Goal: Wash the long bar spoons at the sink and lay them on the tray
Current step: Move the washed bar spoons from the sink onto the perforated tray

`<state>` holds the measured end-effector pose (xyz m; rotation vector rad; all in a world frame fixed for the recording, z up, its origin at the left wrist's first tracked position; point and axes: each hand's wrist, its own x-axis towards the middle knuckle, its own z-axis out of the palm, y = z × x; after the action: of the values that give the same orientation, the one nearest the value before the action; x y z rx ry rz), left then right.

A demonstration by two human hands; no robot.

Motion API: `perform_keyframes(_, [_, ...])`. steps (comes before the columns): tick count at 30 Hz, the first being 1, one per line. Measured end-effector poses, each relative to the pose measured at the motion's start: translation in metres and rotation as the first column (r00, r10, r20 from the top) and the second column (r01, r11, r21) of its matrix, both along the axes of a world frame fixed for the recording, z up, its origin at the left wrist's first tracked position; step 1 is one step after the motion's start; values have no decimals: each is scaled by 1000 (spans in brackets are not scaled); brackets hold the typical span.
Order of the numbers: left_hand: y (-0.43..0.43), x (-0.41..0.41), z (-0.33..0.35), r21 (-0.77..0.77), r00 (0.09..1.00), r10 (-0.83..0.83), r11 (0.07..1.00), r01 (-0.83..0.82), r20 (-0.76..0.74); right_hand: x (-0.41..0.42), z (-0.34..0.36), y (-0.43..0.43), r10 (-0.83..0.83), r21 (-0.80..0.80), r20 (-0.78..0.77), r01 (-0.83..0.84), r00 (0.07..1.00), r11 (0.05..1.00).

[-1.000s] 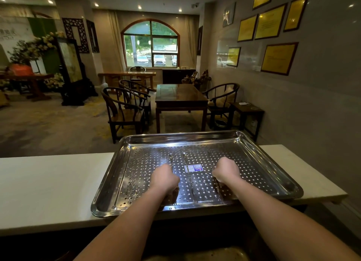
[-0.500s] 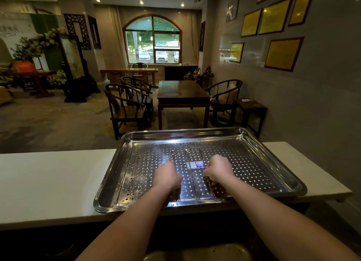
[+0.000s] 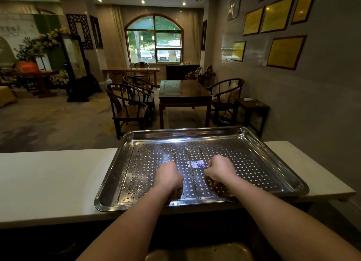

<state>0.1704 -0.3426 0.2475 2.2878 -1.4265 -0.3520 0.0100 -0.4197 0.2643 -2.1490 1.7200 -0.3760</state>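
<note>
Tray and spoons: a large perforated stainless-steel tray [image 3: 195, 136] sits on the long white counter [image 3: 58, 182]; three long thin metal bar spoons [image 3: 192, 176] lie on its holed floor, roughly parallel and running away from us, near a small printed sticker [image 3: 196, 164].

Hands: the left hand [image 3: 169, 176] is over the near part of the leftmost spoon and the right hand [image 3: 220, 169] over the rightmost; the middle spoon lies bare between them; both grips are curled, knuckles up; the fingertips are tucked underneath, so we cannot tell whether either grip pinches a stem or merely rests on it.

Handling, our judgement: the spoons look light, stiff and very slender; steel on steel should slide easily, more so if wet; a stem lying flat on the tray floor gives little to get under; we would nip each one between thumb and fingertip partway along the stem.

Hard to make out: the near ends of the outer spoons are hidden under the hands; which end carries the bowl is too small to tell; wetness is unreadable in this dim light; the dark sink [image 3: 195, 251] is cut off at the bottom edge, with no tap in view.
</note>
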Motion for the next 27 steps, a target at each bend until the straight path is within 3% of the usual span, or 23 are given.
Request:
perform_keyframes(12, [3, -3, 3, 8, 998, -26, 1000, 25, 63, -2, -3, 3, -4, -30, -45, 2, 999, 1000])
perform_keyframes(27, [7, -3, 5, -19, 1000, -26, 999, 26, 10, -9, 0, 9, 14, -29, -20, -15, 1000, 999])
